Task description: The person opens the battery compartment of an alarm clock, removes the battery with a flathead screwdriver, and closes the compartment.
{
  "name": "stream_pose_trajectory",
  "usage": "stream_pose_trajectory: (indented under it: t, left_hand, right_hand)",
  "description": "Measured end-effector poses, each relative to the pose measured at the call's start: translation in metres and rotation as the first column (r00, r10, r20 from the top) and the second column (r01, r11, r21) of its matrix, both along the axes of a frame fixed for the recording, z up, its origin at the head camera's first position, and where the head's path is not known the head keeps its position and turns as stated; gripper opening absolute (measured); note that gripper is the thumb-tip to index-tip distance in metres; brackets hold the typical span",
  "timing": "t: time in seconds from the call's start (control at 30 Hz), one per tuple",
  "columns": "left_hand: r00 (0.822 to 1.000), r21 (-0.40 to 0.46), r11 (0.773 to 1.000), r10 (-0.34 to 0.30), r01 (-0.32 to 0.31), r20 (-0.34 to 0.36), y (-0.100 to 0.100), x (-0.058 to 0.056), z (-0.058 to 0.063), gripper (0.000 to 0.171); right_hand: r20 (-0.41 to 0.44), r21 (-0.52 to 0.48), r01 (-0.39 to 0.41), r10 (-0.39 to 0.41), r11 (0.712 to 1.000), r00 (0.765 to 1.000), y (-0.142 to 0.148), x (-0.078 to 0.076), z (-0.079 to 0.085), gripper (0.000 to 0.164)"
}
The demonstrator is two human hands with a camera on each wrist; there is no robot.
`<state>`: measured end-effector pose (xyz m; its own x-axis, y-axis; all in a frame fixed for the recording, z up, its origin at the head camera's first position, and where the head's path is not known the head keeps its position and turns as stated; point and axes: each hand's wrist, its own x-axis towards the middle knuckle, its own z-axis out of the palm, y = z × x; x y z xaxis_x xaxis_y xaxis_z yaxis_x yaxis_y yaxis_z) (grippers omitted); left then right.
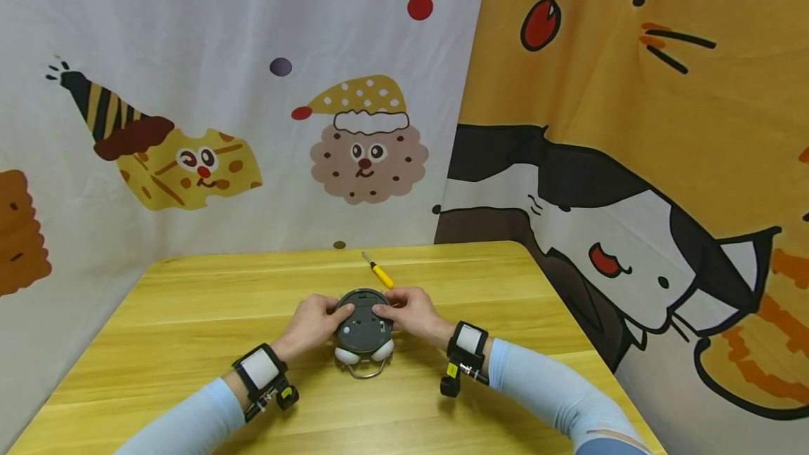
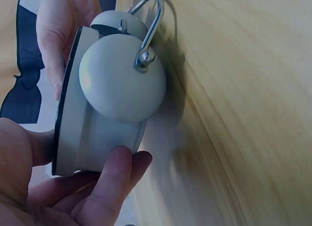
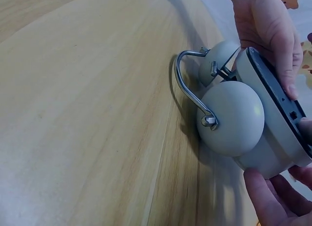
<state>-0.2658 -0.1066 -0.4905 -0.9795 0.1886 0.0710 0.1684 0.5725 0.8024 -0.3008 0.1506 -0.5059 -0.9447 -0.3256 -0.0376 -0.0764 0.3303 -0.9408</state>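
Note:
A white twin-bell alarm clock (image 1: 364, 332) is held between both hands, its dark back turned up and its two bells and metal handle pointing toward the person. My left hand (image 1: 314, 325) grips one side, thumb on the back and fingers curled under the rim. On the opposite side my right hand (image 1: 413, 314) grips it the same way. In the left wrist view the near bell (image 2: 122, 77) and the curved handle (image 2: 156, 21) show close over the table. The right wrist view shows the white casing (image 3: 273, 148) between fingers and thumb. The clock's face is hidden underneath.
A screwdriver (image 1: 382, 275) with a yellow handle lies beyond the clock on the wooden table (image 1: 221, 314). Behind the table's far edge hangs a printed cloth (image 1: 240, 34) with cartoon figures. Each wrist carries a strapped camera (image 1: 262, 374).

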Motion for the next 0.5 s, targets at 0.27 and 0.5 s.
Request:
stream_pose_trajectory:
  t: [0.27, 0.5]
  left_hand:
    - [1.0, -0.068, 0.998, 0.006, -0.007, -0.018, -0.0033, 0.0006, -0.001, 0.029]
    - [1.0, -0.088, 0.996, -0.005, 0.005, 0.002, -0.0047, -0.0001, -0.0046, 0.036]
  right_hand:
    - [0.01, 0.015, 0.002, -0.003, 1.0, 1.0, -0.0021, 0.0027, -0.0015, 0.035]
    - [0.027, 0.039, -0.009, 0.008, 0.999, 1.0, -0.0001, 0.0011, -0.0062, 0.036]
